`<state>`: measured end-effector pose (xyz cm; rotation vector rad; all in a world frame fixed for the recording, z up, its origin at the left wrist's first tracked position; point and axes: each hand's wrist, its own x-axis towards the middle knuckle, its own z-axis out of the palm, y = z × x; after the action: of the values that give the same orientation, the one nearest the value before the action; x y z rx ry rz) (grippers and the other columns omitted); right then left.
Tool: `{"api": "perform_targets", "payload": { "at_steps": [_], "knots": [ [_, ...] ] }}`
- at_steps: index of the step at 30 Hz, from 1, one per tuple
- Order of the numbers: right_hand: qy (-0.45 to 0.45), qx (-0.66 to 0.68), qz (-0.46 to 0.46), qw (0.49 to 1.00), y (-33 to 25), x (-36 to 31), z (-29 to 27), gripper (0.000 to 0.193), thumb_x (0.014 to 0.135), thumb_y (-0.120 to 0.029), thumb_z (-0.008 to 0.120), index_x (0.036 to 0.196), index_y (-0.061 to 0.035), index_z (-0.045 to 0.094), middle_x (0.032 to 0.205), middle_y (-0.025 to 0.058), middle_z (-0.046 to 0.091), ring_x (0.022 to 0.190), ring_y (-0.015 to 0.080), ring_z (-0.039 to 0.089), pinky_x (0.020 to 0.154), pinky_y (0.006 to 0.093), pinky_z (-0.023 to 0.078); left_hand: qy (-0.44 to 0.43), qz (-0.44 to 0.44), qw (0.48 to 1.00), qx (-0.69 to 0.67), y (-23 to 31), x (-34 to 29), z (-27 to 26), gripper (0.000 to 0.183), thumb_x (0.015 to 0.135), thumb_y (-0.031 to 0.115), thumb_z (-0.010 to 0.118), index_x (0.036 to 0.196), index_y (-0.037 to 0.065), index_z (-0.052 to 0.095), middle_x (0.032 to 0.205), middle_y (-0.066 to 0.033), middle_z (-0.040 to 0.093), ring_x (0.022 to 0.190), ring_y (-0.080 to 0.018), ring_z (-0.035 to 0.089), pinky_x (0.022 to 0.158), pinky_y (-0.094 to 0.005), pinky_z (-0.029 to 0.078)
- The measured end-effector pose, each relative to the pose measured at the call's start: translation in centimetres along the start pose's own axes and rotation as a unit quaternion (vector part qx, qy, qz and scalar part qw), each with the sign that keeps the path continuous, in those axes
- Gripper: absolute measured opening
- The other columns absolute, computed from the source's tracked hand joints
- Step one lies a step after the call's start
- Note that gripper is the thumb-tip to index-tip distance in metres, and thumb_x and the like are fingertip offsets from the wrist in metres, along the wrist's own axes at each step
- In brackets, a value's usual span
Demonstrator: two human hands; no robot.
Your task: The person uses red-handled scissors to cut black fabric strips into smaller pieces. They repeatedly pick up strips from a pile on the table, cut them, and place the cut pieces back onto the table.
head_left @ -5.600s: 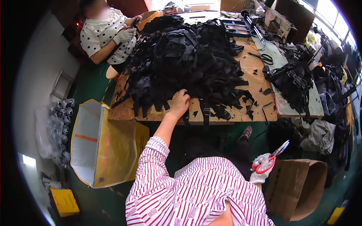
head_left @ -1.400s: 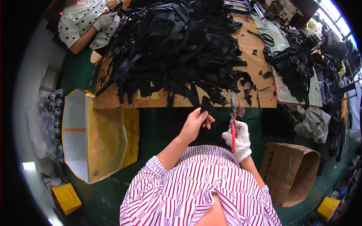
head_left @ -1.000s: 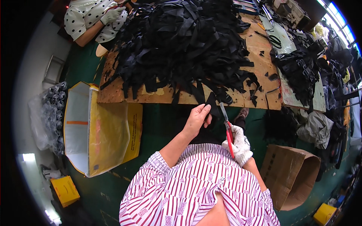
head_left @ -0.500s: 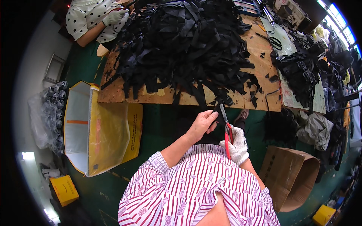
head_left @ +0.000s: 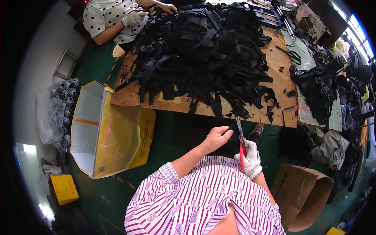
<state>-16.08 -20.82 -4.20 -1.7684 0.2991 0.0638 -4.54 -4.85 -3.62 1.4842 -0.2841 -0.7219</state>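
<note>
My bare left hand (head_left: 218,139) is closed, thumb against fingers, on the end of a black fabric strip (head_left: 234,127) that is hard to make out against the dark background. In a white knit glove, my right hand (head_left: 250,159) is wrapped round the red handles of a pair of scissors (head_left: 241,150). Their metal blades point up and away, just right of my left fingertips and beside the strip. Both hands are in front of the table's near edge. Beyond them a large heap of black fabric strips (head_left: 203,51) covers much of the wooden table (head_left: 288,113).
Across the heap a co-worker's gloved hand (head_left: 134,18) and bare hand (head_left: 167,8) show. Black-handled scissors (head_left: 294,57) lie at right. A yellow bag (head_left: 117,137) stands left, a cardboard box (head_left: 293,192) right. More black pieces (head_left: 319,86) lie on the side table.
The whole view has shifted, so the table and heap sit lower and further right. My scissors point more upright. The co-worker's bare hand has come into view.
</note>
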Motion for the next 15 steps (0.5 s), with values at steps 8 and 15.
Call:
{"api": "perform_targets", "payload": {
  "at_steps": [8, 15],
  "knots": [
    [-0.007, 0.005, 0.000, 1.000, 2.4, -0.1, 0.5, 0.050, 0.072, -0.003, 0.064, 0.115, -0.0011, 0.040, 0.084, 0.0029, 0.049, 0.072, 0.0110, 0.048, 0.067, 0.0247, 0.044, -0.003, -0.007, 1.000, 0.014, 0.1, -0.2, -0.4, 0.028, 0.092, 0.021, 0.053, 0.071, 0.003, 0.052, 0.057, 0.0059, 0.042, 0.052, -0.0028, 0.037, 0.047, -0.0215, 0.031],
    [0.015, 0.086, 0.035, 0.996, 2.5, -0.3, 1.0, 0.042, 0.071, 0.002, 0.058, 0.110, -0.0023, 0.042, 0.080, 0.0008, 0.048, 0.068, 0.0091, 0.047, 0.063, 0.0234, 0.042, -0.045, -0.006, 0.999, 0.017, 0.0, -0.5, 0.3, 0.028, 0.092, 0.023, 0.053, 0.071, 0.004, 0.054, 0.058, 0.0064, 0.043, 0.053, -0.0027, 0.037, 0.047, -0.0217, 0.031]
  ]
}}
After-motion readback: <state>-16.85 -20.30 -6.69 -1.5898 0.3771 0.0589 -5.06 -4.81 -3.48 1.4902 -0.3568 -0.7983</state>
